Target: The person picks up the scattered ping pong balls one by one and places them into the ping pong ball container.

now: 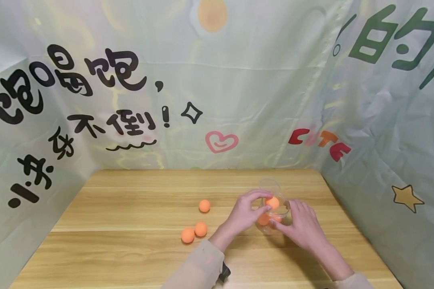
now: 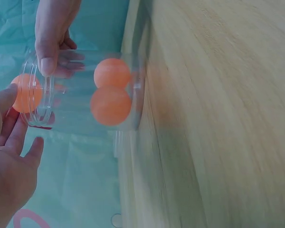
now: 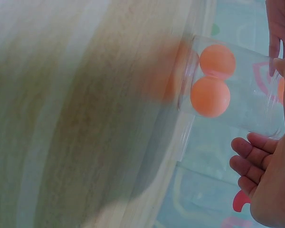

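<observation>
A clear jar [image 2: 76,107] stands upright on the wooden table, its open mouth facing up. Two orange balls, an upper [image 2: 112,72] and a lower [image 2: 110,105] in the left wrist view, lie at its bottom. My left hand [image 1: 244,212] pinches another orange ball [image 1: 273,203] between thumb and fingers, right at the jar's mouth. On the other side, my right hand [image 1: 304,225] holds the jar near its rim, with the thumb in front and the fingers around the side.
Three loose orange balls lie left of the hands: one farther back [image 1: 204,206], and a pair, right [image 1: 201,229] and left [image 1: 187,235], close together. A clear round lid [image 1: 269,185] is behind the jar. Printed cloth [image 1: 260,100] walls the table's back and sides.
</observation>
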Motion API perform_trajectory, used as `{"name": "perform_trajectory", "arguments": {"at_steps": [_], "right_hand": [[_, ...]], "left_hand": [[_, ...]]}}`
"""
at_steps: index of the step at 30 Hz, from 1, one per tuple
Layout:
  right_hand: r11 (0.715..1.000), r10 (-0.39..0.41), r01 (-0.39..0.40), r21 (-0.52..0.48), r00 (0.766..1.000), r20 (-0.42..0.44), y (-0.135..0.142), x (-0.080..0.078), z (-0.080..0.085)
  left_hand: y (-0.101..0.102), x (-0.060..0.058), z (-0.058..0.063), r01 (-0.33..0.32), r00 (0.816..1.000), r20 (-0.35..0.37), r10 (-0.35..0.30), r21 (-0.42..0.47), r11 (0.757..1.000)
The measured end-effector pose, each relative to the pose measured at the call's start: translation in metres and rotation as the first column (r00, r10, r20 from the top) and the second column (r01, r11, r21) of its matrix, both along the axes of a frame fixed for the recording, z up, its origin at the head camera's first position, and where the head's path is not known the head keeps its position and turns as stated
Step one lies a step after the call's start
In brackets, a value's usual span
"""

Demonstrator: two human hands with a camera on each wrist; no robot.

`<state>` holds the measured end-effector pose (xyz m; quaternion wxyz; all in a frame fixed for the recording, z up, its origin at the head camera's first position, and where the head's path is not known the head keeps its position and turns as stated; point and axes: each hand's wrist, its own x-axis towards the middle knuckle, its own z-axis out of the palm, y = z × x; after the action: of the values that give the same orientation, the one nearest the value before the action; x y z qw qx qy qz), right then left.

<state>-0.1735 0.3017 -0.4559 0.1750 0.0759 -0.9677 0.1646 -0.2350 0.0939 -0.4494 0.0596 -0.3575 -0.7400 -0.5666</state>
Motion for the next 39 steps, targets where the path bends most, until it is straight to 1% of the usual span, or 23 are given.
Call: {"name": "perform_trajectory", "arguments": {"at_steps": [4, 8, 14, 20, 27, 31, 34, 39], "right_hand": [[1.000, 0.000, 0.000, 0.003, 1.000, -0.008, 0.000, -0.001, -0.001], [1.000, 0.007, -0.006, 0.009, 1.000, -0.023, 0.001, -0.001, -0.003], [1.000, 0.014, -0.013, 0.022, 0.999, -0.045, 0.002, -0.001, -0.004], [1.000, 0.019, -0.019, 0.011, 0.999, -0.047, 0.001, 0.000, -0.002], [1.000, 0.019, -0.018, 0.011, 0.999, -0.044, 0.001, 0.000, -0.002], [1.000, 0.019, -0.019, 0.015, 0.999, -0.050, 0.002, -0.001, -0.004], [1.000, 0.022, -0.021, 0.014, 0.998, -0.060, 0.002, -0.001, -0.005], [1.000, 0.021, -0.021, 0.003, 0.998, -0.059, 0.001, -0.001, -0.005]], "left_hand": [[0.000, 0.001, 0.000, -0.006, 1.000, -0.015, 0.006, -0.021, 1.000], [-0.001, 0.002, 0.000, -0.009, 1.000, -0.012, 0.009, -0.030, 0.999], [0.000, 0.004, -0.002, -0.008, 1.000, -0.019, 0.007, -0.018, 1.000], [0.000, 0.005, -0.004, -0.006, 1.000, -0.023, 0.006, -0.008, 1.000], [-0.004, 0.009, -0.005, -0.003, 1.000, 0.006, 0.003, 0.045, 0.999], [-0.007, 0.011, -0.005, -0.014, 1.000, 0.003, 0.014, 0.089, 0.996], [-0.011, 0.013, -0.004, -0.019, 1.000, -0.007, 0.020, 0.122, 0.992], [-0.019, 0.016, 0.000, -0.011, 1.000, 0.013, 0.008, 0.177, 0.984]]}}
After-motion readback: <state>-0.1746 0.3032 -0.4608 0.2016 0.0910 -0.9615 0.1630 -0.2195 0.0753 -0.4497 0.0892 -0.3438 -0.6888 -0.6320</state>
